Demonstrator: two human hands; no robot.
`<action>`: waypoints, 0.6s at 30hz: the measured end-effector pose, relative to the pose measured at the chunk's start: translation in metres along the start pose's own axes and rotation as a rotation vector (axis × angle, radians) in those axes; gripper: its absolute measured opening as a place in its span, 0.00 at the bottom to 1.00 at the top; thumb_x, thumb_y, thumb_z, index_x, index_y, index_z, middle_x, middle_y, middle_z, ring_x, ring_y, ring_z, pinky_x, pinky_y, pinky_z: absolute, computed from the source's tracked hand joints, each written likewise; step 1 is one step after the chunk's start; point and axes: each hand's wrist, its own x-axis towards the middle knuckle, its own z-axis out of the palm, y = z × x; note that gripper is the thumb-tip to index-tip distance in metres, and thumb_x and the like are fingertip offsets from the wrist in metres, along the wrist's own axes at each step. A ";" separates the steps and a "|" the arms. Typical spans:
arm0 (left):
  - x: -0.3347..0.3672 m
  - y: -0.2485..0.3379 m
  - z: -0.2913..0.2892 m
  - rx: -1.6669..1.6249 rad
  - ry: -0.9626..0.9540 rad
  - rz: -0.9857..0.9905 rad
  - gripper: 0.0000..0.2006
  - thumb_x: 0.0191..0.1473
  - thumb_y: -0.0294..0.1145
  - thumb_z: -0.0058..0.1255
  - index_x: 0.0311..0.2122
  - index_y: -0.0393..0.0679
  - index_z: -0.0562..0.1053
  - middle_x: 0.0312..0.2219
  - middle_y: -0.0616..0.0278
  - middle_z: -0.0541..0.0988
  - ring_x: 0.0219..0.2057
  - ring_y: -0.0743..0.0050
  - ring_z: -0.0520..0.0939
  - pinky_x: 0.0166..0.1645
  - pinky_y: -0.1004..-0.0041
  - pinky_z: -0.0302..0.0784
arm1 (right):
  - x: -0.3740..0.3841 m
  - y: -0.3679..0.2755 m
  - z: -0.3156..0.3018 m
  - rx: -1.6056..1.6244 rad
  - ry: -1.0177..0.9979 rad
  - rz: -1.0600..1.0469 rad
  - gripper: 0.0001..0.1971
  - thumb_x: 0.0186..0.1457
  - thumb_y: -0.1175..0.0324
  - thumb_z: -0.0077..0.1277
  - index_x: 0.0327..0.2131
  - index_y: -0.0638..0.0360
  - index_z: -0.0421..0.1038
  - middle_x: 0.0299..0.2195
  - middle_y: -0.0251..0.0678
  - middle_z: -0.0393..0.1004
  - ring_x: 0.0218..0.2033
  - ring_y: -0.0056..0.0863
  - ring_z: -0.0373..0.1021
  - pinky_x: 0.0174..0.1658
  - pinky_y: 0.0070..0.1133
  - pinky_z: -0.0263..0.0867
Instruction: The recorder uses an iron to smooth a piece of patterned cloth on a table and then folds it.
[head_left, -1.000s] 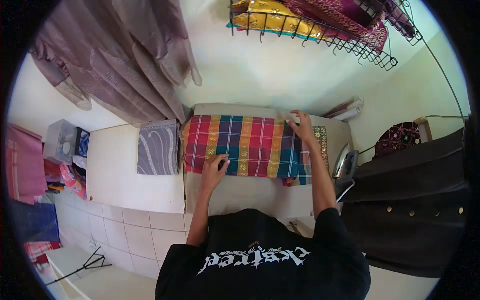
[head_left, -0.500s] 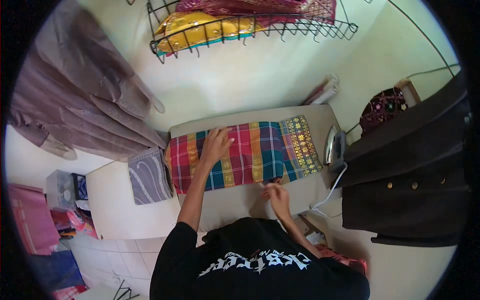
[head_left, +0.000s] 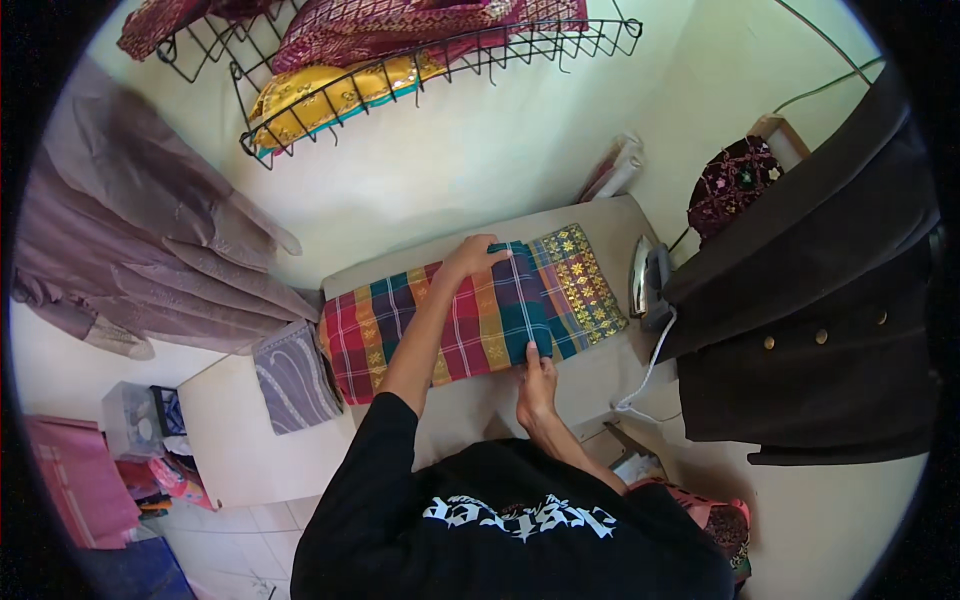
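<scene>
A folded plaid cloth [head_left: 400,330] in red, green, orange and purple lies lengthwise on a beige padded board [head_left: 455,405]. Its right end shows a band of gold flower motifs. My left hand [head_left: 474,256] is at the far edge near that end, thumb on top and fingers partly hidden over the edge. At the near edge opposite, my right hand [head_left: 538,385] pinches the cloth's green border, thumb above and fingers beneath. An iron [head_left: 646,282] with a white cord is at the board's right end, beyond the cloth.
A folded grey patterned cloth [head_left: 295,378] rests on a white tabletop [head_left: 235,440] at left. Mauve garments [head_left: 160,220] hang at far left, a dark buttoned garment [head_left: 790,340] at right. A black wire rack [head_left: 440,75] holding fabrics is on the wall above.
My left hand has slid right to the far edge of the cloth. My right hand has come up to the near edge and taken hold of it. The view has turned slightly.
</scene>
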 end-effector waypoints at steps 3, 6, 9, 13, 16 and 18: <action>0.010 -0.008 0.003 -0.213 0.089 0.216 0.22 0.56 0.50 0.54 0.36 0.36 0.75 0.29 0.51 0.80 0.33 0.56 0.79 0.43 0.62 0.73 | -0.005 -0.014 -0.004 0.080 -0.011 -0.100 0.14 0.64 0.57 0.48 0.39 0.58 0.68 0.35 0.29 0.71 0.34 0.19 0.66 0.36 0.21 0.64; 0.014 0.026 -0.017 -0.469 0.067 0.217 0.20 0.54 0.47 0.57 0.36 0.36 0.74 0.31 0.54 0.80 0.33 0.64 0.78 0.41 0.65 0.73 | 0.000 -0.036 -0.011 0.078 -0.003 -0.203 0.14 0.65 0.57 0.47 0.39 0.58 0.68 0.35 0.30 0.71 0.35 0.20 0.67 0.37 0.23 0.66; 0.033 0.052 -0.016 -0.413 0.114 0.157 0.19 0.54 0.46 0.58 0.36 0.36 0.75 0.33 0.55 0.81 0.36 0.65 0.80 0.42 0.65 0.74 | 0.015 -0.058 -0.023 0.098 0.060 -0.234 0.16 0.64 0.55 0.47 0.42 0.60 0.67 0.37 0.32 0.72 0.38 0.23 0.70 0.41 0.24 0.68; 0.075 0.095 0.001 -0.395 0.281 0.219 0.20 0.55 0.47 0.55 0.42 0.38 0.75 0.37 0.52 0.81 0.41 0.54 0.80 0.47 0.61 0.74 | 0.081 -0.086 -0.063 0.081 0.184 -0.398 0.21 0.62 0.52 0.50 0.46 0.61 0.66 0.38 0.34 0.72 0.40 0.26 0.71 0.39 0.25 0.69; 0.065 0.115 0.010 0.022 0.291 0.128 0.24 0.57 0.48 0.51 0.52 0.42 0.71 0.52 0.46 0.72 0.54 0.43 0.71 0.58 0.56 0.67 | 0.108 -0.098 -0.089 0.247 0.251 -0.117 0.20 0.62 0.54 0.50 0.46 0.62 0.65 0.37 0.36 0.72 0.39 0.27 0.70 0.40 0.25 0.69; 0.047 0.095 0.013 -0.019 0.321 0.214 0.27 0.58 0.48 0.50 0.58 0.44 0.66 0.58 0.44 0.66 0.57 0.44 0.68 0.61 0.56 0.62 | 0.108 -0.095 -0.106 0.209 0.188 -0.053 0.22 0.61 0.55 0.51 0.49 0.63 0.63 0.40 0.40 0.72 0.43 0.31 0.71 0.44 0.30 0.70</action>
